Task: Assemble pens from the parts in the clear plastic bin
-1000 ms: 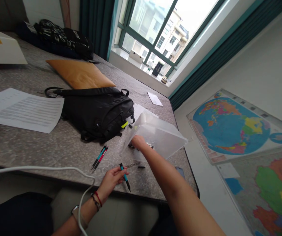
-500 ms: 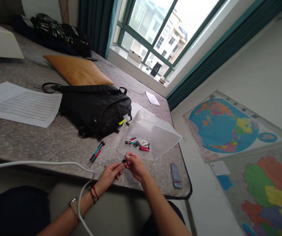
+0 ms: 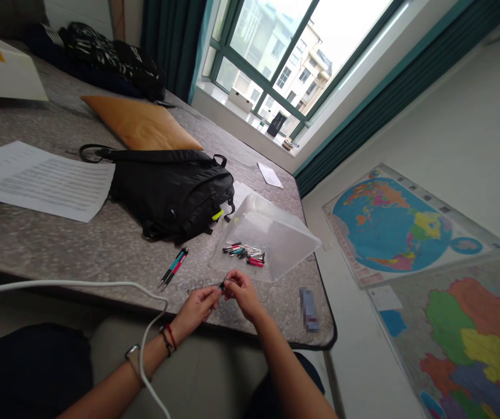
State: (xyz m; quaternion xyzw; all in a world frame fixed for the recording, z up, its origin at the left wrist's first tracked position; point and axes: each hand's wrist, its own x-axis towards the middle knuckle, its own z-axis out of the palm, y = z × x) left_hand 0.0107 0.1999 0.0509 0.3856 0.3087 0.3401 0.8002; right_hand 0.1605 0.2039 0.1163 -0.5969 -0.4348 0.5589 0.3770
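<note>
My left hand [image 3: 198, 308] and my right hand [image 3: 241, 291] meet over the near edge of the grey mattress [image 3: 79, 244]. Both pinch one small pen [image 3: 222, 285], of which only a dark tip shows between the fingers. Just beyond them stands a clear plastic box [image 3: 276, 238] tipped on its side, with several pen parts [image 3: 245, 253] spilled at its mouth. Two assembled pens [image 3: 173, 269], one teal and one red, lie to the left of my hands.
A black backpack [image 3: 171, 189] lies behind the pens, an orange cushion [image 3: 140, 125] beyond it, printed sheets [image 3: 40, 183] at left. A small dark flat object [image 3: 309, 308] rests near the mattress's right corner. A white cable [image 3: 101, 286] crosses my left arm. World maps [image 3: 398, 224] cover the floor.
My right hand pulled back from the clear box and joined my left hand on the pen. The pile of pen parts at the box's mouth is now uncovered.
</note>
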